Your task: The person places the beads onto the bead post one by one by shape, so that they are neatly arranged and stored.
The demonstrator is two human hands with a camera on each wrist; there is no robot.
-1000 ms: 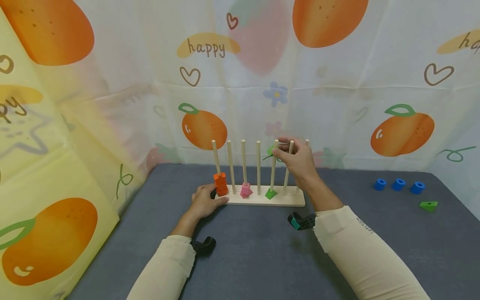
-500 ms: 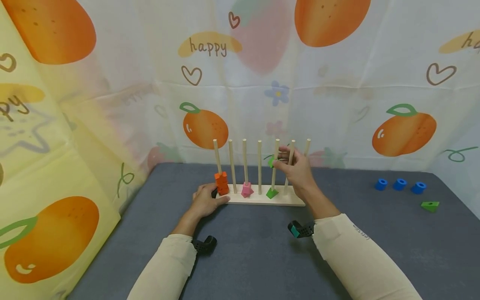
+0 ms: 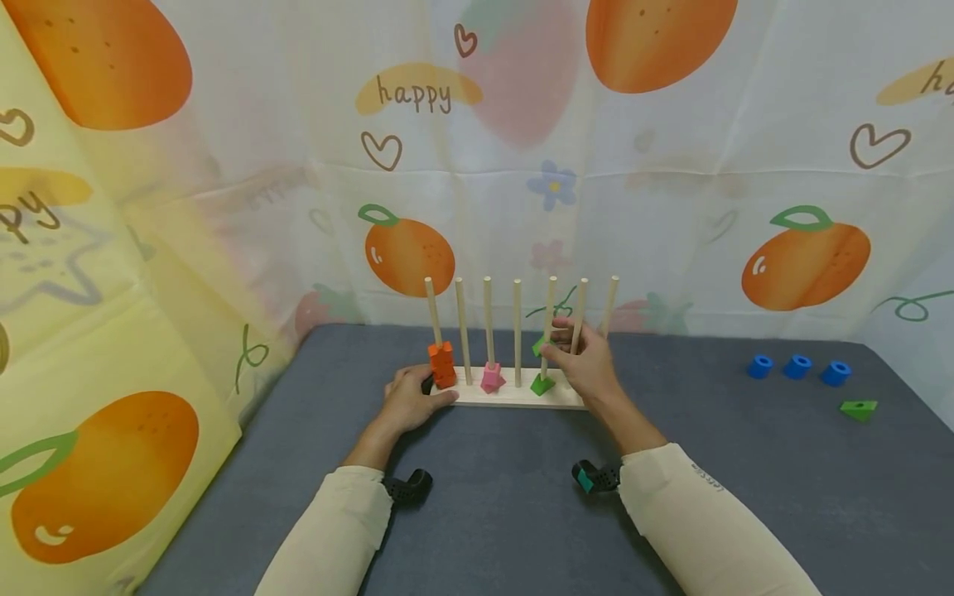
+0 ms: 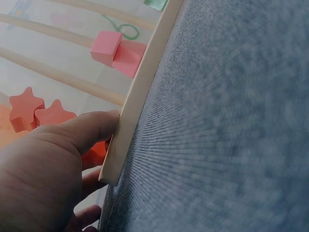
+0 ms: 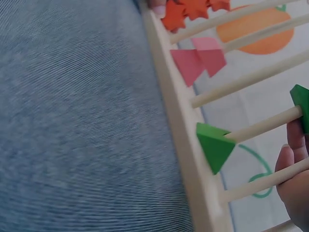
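A pale wooden peg board (image 3: pixel 514 399) with several upright pegs stands on the grey table. My left hand (image 3: pixel 408 400) grips its left end, the thumb (image 4: pixel 96 126) on the base and the fingers behind it. Orange star blocks (image 3: pixel 442 366) are stacked on the leftmost peg, beside that hand. Pink blocks (image 3: pixel 492 378) sit low on the third peg. My right hand (image 3: pixel 591 364) pinches a green triangular block (image 5: pixel 302 104) partway down the fifth peg. Below it, apart from it, another green triangle (image 5: pixel 215 147) rests at the foot of the same peg.
Blue cylindrical blocks (image 3: pixel 797 367) stand in a row at the table's right. A loose green triangle (image 3: pixel 859 410) lies just in front of them. A patterned cloth (image 3: pixel 641 248) hangs behind the table, and a yellow one (image 3: pixel 112 331) at the left.
My right hand has moved down along the fifth peg with the green triangular block, from near the peg's top to about midway. My left hand keeps its place on the board's end.
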